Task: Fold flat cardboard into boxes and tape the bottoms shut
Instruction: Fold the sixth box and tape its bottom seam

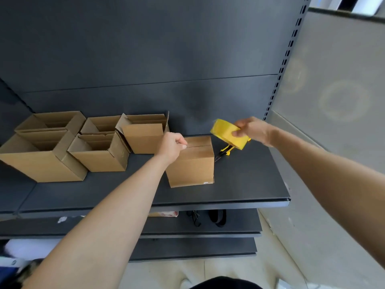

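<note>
A small brown cardboard box stands on the dark shelf, its flaps closed on top with a seam across. My left hand rests at the box's top left edge, fingers curled and pinched together over the seam; whether it grips a tape end is unclear. My right hand holds a yellow tape roll in the air, above and to the right of the box. A clear strip of tape seems to stretch between roll and box, too faint to confirm.
Several open-topped cardboard boxes stand in a group at the shelf's left. Yellow-handled scissors lie right behind the small box, under the roll. Lower shelves hold dark items. A grey wall panel bounds the right side.
</note>
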Available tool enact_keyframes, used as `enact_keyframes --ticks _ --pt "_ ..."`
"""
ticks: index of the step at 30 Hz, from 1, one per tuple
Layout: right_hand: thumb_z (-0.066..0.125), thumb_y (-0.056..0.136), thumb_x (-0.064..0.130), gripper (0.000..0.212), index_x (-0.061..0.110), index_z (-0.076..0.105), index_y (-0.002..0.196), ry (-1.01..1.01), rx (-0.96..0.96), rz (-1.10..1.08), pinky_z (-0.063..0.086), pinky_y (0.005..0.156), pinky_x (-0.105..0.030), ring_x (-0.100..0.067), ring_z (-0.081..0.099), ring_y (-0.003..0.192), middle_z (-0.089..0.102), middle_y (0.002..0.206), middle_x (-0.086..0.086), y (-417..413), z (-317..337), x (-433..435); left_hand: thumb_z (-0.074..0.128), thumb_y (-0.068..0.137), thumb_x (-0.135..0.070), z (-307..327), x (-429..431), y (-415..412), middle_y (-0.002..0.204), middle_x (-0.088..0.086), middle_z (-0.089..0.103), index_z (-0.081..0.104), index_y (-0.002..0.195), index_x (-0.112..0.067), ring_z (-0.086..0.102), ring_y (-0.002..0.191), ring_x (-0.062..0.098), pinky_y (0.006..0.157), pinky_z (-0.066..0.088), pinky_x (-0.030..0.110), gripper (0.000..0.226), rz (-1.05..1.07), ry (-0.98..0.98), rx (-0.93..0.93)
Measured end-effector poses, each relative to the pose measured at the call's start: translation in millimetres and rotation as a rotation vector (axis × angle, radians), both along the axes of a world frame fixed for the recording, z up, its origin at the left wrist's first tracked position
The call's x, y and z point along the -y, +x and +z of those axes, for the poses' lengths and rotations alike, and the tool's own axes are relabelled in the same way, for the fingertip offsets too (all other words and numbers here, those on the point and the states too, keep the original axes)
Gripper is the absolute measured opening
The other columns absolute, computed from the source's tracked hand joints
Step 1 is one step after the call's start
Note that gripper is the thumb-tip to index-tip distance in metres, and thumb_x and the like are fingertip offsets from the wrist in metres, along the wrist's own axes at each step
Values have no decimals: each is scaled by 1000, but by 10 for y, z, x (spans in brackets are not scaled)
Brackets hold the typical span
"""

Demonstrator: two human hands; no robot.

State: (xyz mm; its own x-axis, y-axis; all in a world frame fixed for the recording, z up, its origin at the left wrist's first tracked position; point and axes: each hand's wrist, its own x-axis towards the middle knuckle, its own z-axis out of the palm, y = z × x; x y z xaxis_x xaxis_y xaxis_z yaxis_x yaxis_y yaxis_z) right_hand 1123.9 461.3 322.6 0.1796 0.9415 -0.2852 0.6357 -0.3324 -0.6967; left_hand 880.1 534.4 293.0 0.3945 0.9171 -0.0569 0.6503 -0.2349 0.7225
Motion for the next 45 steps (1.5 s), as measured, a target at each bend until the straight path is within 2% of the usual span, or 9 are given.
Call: enact_keyframes --ticks 3,5,10,16,19,24,35,40,45 --pt "66 60 38 43 13 67 95 51 -205 26 40 91 -39 -26 54 97 63 97 -7 -77 404 -89 61 89 1 -5 -6 26 105 7 65 72 94 0 54 95 14 84 39 25 12 -11 -2 33" --pt "65 70 28 37 9 67 102 0 -292 81 42 96 -42 -26 58 98 65 107 -12 -241 538 -143 63 86 3 -14 -25 20 101 9 68 73 92 1 56 91 15 82 40 23 11 -28 -4 83" --pt "64 68 23 16 10 62 78 -78 -247 155 43 76 -35 -25 57 77 62 84 -8 -563 643 -289 57 89 5 61 3 3 98 3 64 71 97 6 54 87 11 65 38 -3 16 -98 -78 157" --pt "65 75 19 13 7 60 76 -117 -158 152 43 72 -33 -26 57 73 60 80 -9 -748 738 -409 42 102 -25 188 -75 -178 87 11 66 63 88 -3 64 85 20 87 53 34 34 104 -583 737" --pt "65 60 28 26 8 61 77 -124 -111 156 43 76 -35 -27 57 76 60 82 -9 -770 840 -472 49 94 -46 293 -135 -162 77 5 65 61 84 -10 63 72 16 72 53 29 39 74 -608 696" --pt "65 75 23 15 9 60 80 -151 -69 207 43 76 -35 -27 57 79 60 84 -8 -923 798 -538 55 96 -21 301 -185 -235 67 3 54 53 76 -12 52 63 13 61 48 24 22 85 -572 736" --pt "63 84 27 16 11 61 84 -160 -25 212 44 72 -31 -24 59 78 62 86 -6 -897 854 -520 56 94 -19 265 -228 -272 77 6 54 59 86 -6 50 69 13 58 50 21 15 26 -795 790" --pt "69 77 50 51 10 65 108 -116 194 210 49 90 -38 -29 62 99 65 106 -8 -931 877 -556 48 99 -15 249 -182 -177 76 8 56 57 81 -5 52 71 14 70 49 25 22 61 -754 709" --pt "60 80 63 52 12 62 88 -106 480 201 43 68 -31 -24 57 81 61 89 -6 -994 896 -512 45 100 -11 252 -169 -115 72 7 48 51 80 -6 48 65 13 65 49 25 21 98 -665 576"
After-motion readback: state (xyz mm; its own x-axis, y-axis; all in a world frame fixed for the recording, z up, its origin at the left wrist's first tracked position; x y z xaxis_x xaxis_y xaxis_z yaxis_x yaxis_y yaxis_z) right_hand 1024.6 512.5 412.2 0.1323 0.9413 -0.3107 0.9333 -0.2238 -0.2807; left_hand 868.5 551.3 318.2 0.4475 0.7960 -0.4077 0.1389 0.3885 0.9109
